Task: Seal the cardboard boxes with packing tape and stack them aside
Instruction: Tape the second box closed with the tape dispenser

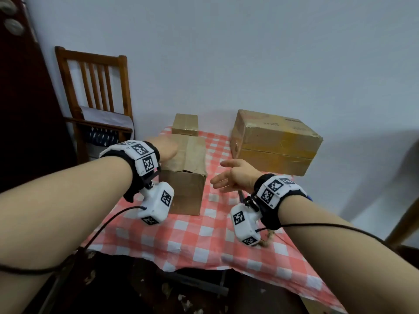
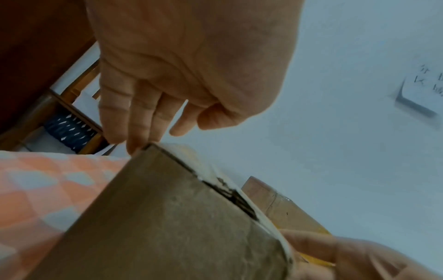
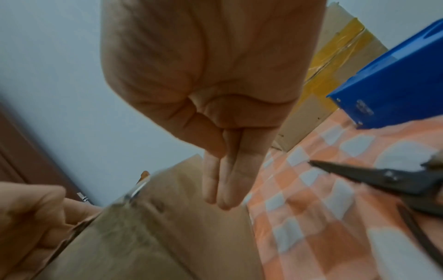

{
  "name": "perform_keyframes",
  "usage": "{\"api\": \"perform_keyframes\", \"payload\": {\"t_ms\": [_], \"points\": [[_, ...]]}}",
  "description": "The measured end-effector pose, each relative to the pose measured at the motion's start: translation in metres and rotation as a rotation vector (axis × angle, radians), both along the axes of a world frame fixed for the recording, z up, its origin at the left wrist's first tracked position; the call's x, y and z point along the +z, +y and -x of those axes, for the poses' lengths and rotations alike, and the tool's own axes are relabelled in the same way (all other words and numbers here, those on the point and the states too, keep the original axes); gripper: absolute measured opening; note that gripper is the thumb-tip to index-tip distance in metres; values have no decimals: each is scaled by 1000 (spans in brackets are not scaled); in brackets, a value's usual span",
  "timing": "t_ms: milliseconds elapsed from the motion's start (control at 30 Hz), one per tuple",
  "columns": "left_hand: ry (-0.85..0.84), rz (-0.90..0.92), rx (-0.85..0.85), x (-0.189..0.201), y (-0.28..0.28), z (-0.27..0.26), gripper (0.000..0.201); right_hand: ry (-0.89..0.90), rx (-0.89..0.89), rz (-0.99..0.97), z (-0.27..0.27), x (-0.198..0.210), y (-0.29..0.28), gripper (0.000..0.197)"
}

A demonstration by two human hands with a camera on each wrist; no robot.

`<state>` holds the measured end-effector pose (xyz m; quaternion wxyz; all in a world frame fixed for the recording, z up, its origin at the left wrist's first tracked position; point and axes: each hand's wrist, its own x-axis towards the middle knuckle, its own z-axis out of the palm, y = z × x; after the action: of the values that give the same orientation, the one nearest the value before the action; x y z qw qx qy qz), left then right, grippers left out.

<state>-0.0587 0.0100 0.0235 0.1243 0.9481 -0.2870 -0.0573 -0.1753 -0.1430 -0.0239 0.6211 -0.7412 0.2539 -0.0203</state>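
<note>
Both forearms fill the near field of the head view, and I read my left hand (image 1: 166,147) as resting flat, fingers straight, on the top of the tall brown cardboard box (image 1: 184,175) that stands near the middle of the red-and-white checked tablecloth (image 1: 204,236). My right hand (image 1: 231,176) hangs just beside that box's right face, fingers relaxed and apart, holding nothing. The box's top flaps are folded down with the centre seam visible; I cannot tell whether tape covers it. A small taped cardboard box (image 1: 185,123) sits just behind it, and a large cardboard box with yellow tape (image 1: 275,141) lies well apart to the right. The right wrist view shows black scissors (image 3: 393,180) and a blue plastic object (image 3: 393,83) on the cloth. I judge the step to be positioning this box; next, both hands must close on opposite faces.
</note>
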Motion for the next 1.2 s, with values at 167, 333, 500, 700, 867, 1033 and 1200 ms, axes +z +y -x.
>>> {"api": "perform_keyframes", "payload": {"t_ms": [167,333,500,700,867,1033,1200], "points": [[176,166,-42,-12,10,-1,38,-79,63,-143,-1,-10,38,67],[245,-41,-138,-3,20,7,84,21,177,-108,-10,-12,40,66],[127,-243,-101,-4,14,21,90,6,-4,176,-20,-11,7,51],[174,-279,-128,-7,15,0,97,-250,-201,419,-16,-9,-4,51],[220,-190,-139,-2,3,1,70,-267,-45,582,-20,6,-1,32],[43,-266,-127,-26,-10,-5,77,-219,161,629,-40,4,2,35],[-25,-321,-136,-37,-16,-4,70,-199,206,621,-49,-9,1,33]]}}
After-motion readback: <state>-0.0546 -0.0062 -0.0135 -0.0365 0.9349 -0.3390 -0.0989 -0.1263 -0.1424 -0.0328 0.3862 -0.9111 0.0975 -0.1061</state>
